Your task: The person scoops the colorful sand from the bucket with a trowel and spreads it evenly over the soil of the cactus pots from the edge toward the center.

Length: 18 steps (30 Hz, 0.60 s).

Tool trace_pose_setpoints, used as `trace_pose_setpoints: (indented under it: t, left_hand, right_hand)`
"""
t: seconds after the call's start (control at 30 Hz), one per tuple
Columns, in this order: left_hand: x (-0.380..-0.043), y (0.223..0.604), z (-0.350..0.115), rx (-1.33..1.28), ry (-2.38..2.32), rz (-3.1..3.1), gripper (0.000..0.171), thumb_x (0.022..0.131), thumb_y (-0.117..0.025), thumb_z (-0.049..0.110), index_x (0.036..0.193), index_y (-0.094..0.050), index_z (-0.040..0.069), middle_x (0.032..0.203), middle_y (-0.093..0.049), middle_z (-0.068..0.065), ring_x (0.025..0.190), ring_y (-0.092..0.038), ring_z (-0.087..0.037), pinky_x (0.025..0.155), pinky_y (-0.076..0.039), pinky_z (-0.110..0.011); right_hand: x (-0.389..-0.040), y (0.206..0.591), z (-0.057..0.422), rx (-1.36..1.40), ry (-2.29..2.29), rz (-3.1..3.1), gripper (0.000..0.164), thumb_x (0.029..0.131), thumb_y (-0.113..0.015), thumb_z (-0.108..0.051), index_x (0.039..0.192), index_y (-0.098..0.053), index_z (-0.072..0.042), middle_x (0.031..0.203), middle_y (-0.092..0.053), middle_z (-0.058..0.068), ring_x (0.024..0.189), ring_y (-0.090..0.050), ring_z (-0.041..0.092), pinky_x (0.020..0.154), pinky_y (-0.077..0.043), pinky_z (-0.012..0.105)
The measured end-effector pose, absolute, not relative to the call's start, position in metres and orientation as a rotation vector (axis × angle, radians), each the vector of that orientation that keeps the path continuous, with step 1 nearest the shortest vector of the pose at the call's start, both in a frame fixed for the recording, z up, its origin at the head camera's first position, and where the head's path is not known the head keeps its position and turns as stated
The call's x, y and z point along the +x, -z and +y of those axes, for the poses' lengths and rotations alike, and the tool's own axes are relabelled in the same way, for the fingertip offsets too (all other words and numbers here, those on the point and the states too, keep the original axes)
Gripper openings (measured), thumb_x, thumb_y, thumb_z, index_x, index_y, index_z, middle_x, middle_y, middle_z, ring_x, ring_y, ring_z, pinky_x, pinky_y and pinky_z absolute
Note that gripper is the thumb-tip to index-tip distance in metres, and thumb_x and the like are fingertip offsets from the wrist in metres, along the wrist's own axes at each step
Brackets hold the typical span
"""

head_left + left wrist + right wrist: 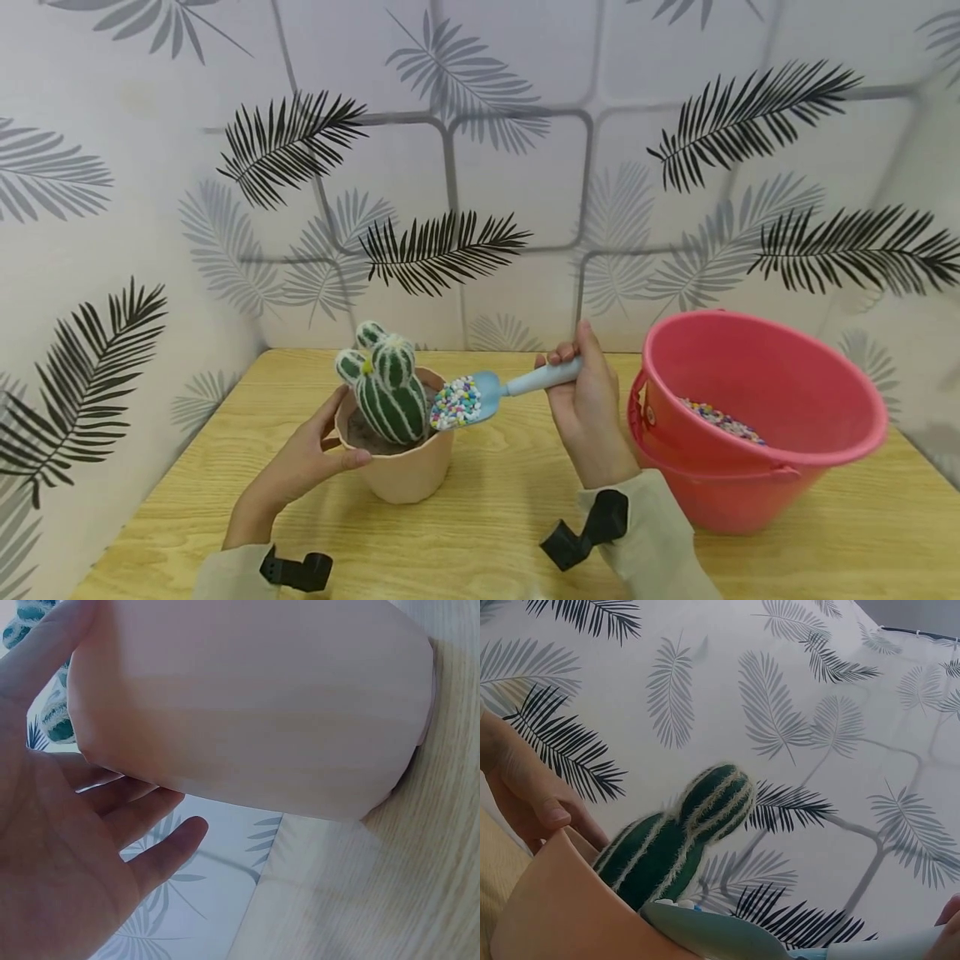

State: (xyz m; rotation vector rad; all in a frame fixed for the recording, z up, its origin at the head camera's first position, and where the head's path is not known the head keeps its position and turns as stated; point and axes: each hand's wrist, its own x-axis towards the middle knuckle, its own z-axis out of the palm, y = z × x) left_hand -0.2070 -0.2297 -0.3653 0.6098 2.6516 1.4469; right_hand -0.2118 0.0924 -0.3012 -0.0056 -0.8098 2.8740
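My right hand (588,408) grips the pale handle of a light blue hand trowel (489,392), its blade loaded with small multicoloured pebbles (457,403). The blade's tip overlaps the right rim of a peach flowerpot (408,477) in the head view. From the right wrist, the trowel's blade (712,930) shows close over the rim. In the pot a green cactus (392,404) with white fuzzy ribs stands in grey soil. My left hand (311,454) holds the pot at its left side, thumb at the near rim and fingers around the far side (142,810).
A pink bucket (738,492) stands on the right, near my right forearm, with more coloured pebbles (722,421) inside. Pot and bucket rest on a wood-grain table (510,533). A wall with a leaf pattern (517,192) rises right behind the table.
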Motion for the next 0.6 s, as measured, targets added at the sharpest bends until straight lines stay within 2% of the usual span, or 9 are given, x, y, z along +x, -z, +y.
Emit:
trace_pose_setpoints:
  t: [0.6]
  left_hand:
    - [-0.2080, 0.3649, -0.2291, 0.584, -1.429, 2.645, 0.098, 0.087, -0.070, 0.023, 0.152, 0.000, 0.002, 0.158, -0.001, -0.025, 0.140, -0.014, -0.051, 0.103, -0.038, -0.055]
  right_hand:
    - [-0.2141, 0.2923, 0.0872, 0.009, -2.835, -0.845, 0.042, 0.100, -0.048, -0.025, 0.061, -0.048, -0.010, 0.057, -0.049, -0.002, 0.058, -0.048, 0.011, 0.068, -0.044, 0.026]
